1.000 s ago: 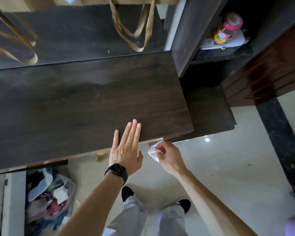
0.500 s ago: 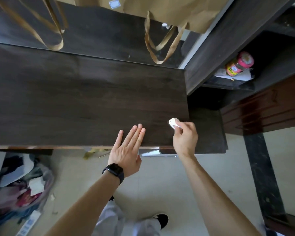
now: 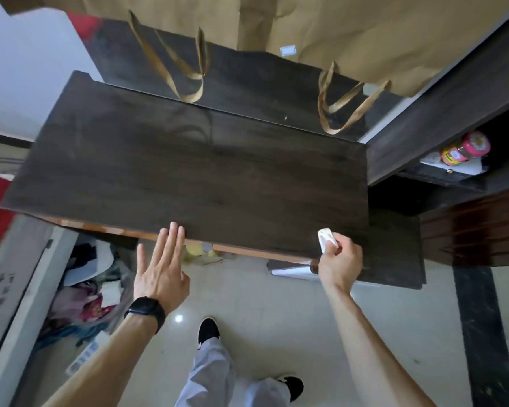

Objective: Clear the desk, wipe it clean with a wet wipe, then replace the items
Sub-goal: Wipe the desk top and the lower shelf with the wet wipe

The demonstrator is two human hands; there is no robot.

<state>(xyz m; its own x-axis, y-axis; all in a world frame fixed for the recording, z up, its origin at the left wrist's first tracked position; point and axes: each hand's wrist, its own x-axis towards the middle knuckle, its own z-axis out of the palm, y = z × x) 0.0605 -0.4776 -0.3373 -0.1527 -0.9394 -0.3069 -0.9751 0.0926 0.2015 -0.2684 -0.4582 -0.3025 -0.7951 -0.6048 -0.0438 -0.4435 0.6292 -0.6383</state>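
Note:
The dark wooden desk (image 3: 188,171) fills the middle of the view, its top bare. My right hand (image 3: 338,259) is closed around a folded white wet wipe (image 3: 325,237) and presses it onto the desk near the front right corner. My left hand (image 3: 162,268), with a black watch on its wrist, is open and flat; its fingertips rest on the desk's front edge near the middle.
Brown paper bags (image 3: 350,33) with looped handles hang over the desk's back edge. A pink-capped bottle (image 3: 465,148) lies in a shelf niche at the right. A lower dark shelf (image 3: 394,254) adjoins the desk's right end. Clutter (image 3: 91,286) lies on the floor at the left.
My right hand rose from below the desk's front edge onto the top at the right, carrying the wipe. My left hand slid back until only its fingertips touch the edge. The camera tilted.

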